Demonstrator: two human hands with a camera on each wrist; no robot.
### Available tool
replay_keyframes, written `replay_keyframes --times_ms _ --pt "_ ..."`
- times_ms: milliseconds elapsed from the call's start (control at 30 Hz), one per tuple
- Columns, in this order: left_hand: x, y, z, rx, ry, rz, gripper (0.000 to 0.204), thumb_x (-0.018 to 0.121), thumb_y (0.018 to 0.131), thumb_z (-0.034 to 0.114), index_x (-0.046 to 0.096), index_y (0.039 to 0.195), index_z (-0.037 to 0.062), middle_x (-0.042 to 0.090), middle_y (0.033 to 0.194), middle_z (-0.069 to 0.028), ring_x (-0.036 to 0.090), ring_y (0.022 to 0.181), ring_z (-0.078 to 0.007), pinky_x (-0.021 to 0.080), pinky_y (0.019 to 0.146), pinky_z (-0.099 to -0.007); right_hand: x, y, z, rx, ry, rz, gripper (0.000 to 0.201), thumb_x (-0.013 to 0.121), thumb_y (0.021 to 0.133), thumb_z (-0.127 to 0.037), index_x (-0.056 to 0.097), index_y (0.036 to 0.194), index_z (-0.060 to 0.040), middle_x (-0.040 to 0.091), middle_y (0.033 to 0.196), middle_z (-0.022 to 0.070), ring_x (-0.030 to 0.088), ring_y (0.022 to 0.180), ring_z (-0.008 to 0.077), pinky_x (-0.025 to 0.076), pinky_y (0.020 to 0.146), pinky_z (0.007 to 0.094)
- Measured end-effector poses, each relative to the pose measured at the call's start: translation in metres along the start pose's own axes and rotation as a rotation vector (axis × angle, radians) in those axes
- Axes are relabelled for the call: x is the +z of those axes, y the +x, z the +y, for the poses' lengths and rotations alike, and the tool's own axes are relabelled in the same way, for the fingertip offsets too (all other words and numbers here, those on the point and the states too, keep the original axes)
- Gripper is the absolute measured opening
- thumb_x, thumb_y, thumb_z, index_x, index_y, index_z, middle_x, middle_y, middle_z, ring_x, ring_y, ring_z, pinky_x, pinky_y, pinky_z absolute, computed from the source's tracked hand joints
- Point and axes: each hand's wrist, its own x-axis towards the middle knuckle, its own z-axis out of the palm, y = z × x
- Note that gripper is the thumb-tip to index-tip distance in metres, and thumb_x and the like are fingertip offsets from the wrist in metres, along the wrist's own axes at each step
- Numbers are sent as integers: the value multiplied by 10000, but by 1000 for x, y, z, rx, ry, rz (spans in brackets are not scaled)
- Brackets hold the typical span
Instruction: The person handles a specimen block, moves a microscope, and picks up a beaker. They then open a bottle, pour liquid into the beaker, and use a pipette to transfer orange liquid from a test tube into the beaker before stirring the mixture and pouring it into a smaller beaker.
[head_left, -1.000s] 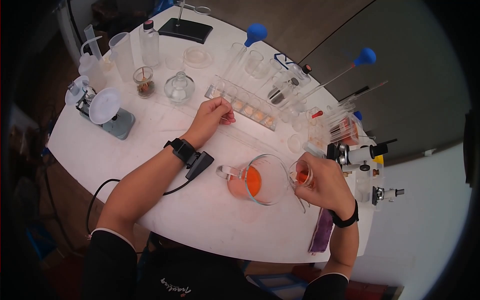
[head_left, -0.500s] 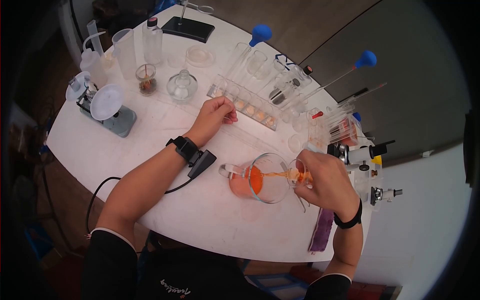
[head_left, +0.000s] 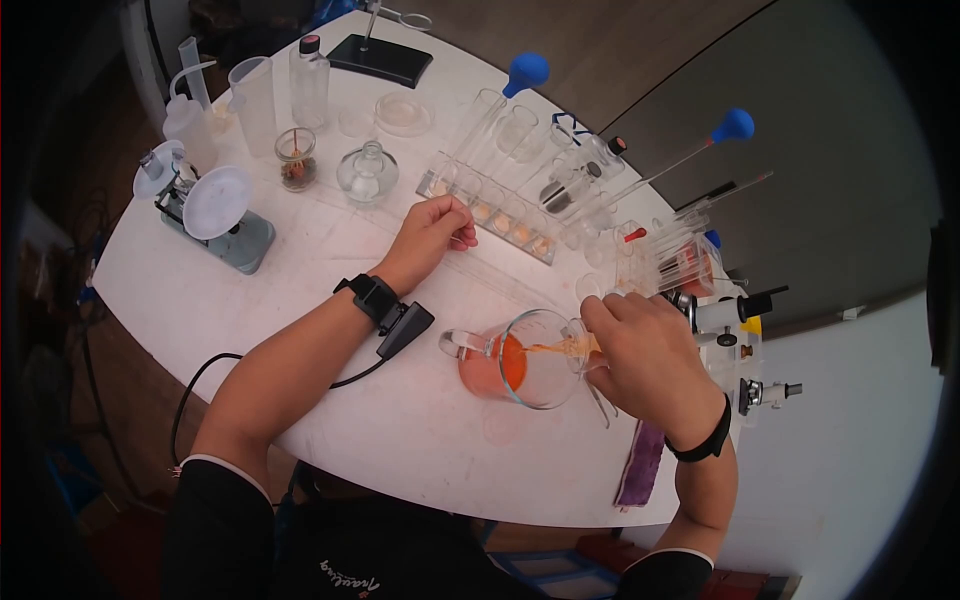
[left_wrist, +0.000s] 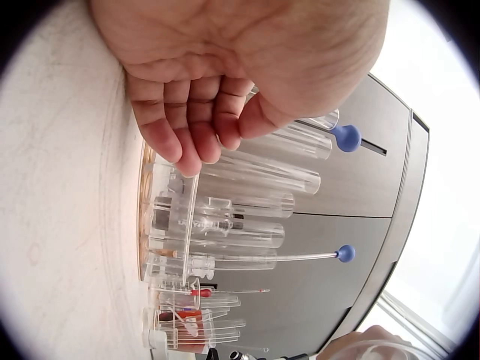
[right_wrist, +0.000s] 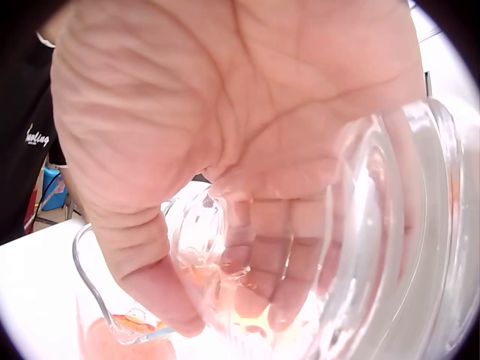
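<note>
From where I stand, the person's right hand (head_left: 650, 362) grips a small glass vessel (right_wrist: 397, 202), the fingers wrapped around one side and the thumb around the other; from the right wrist I can see the fingers through the clear wall. The vessel is tipped over toward the glass jug (head_left: 548, 380), and a thin stream of orange liquid (head_left: 545, 348) runs from its mouth into the jug. The jug stands on the white table (head_left: 330, 270) in front of the person, its handle turned to the person's left, with an orange pool (head_left: 513, 362) at the bottom. The left hand (head_left: 437, 230) rests at the tabletop, well apart from the jug, its fingers loosely bent and drawn close together, the thumb near the forefinger; I see nothing in its grasp. Just beyond it is a rack (head_left: 515, 240) of clear upright tubes (left_wrist: 296, 174), and past the rack a blue bulb (head_left: 528, 72) tops a long stem. A round glass bottle (head_left: 367, 178) sits near the left hand, with a small jar (head_left: 296, 172) beside it and a two-pan balance (head_left: 240, 245) farther left. By the right wrist, a purple cloth (head_left: 640, 470) lies at the table's near edge.
</note>
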Motion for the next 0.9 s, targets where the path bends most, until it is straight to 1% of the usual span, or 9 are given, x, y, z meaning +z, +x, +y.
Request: replay_keyframes --times_ms 100,200,300,400,500,633,700,833,900 --pt "0 0 -1 3 2 1 195 497 993 203 596 904 60 642 862 -39 631 819 -123 507 760 -256 2 2 -7 -5 -95 1 268 690 665 -63 565 902 -58 583 778 64 599 772 238 457 724 377" --pt "0 1 -2 5 -8 -4 194 501 991 204 597 906 59 642 864 -42 631 821 -125 507 762 -257 1 2 -17 -1 -180 27 218 666 696 -63 567 889 -69 572 779 59 581 788 230 447 753 381" --pt "0 0 -1 2 -10 2 197 503 992 207 598 905 58 641 863 -43 631 824 -125 505 762 -255 3 4 -25 16 -258 75 161 631 730 -57 566 877 -68 557 787 55 565 799 224 452 815 407" --pt "0 -1 2 1 4 5 197 503 991 206 597 902 57 641 862 -43 630 823 -124 504 762 -254 5 7 -30 27 -319 164 134 613 746 -55 563 869 -68 538 794 57 552 803 223 452 882 432" --pt "1 0 1 5 9 1 198 500 990 203 596 899 57 640 860 -42 629 821 -123 503 761 -254 1 7 -30 0 -333 197 136 611 753 -60 563 881 -69 529 804 58 547 810 223 444 935 446" --pt "1 1 -2 13 -40 18 159 523 958 165 606 890 48 639 829 -34 638 773 -117 505 715 -243 -4 5 -29 -4 -283 195 180 613 743 -52 569 916 -71 532 820 55 553 844 231 442 933 447" --pt "1 1 -2 14 -38 20 158 523 958 165 606 891 49 639 827 -32 636 770 -115 504 714 -242 -7 4 -29 17 -257 174 222 607 725 -28 568 939 -75 540 854 55 561 894 243 436 941 443" --pt "0 0 0 9 -3 -5 207 496 994 207 596 891 58 638 852 -42 626 814 -120 502 758 -251 -12 2 -30 23 -293 205 224 611 720 -39 576 938 -79 541 859 45 562 898 228 439 939 443" --pt "-1 1 -2 7 -4 -8 205 496 993 207 596 892 59 638 852 -40 626 813 -121 502 757 -251 -14 1 -31 19 -298 222 226 615 718 -49 580 939 -80 544 864 39 565 908 222 441 936 442"
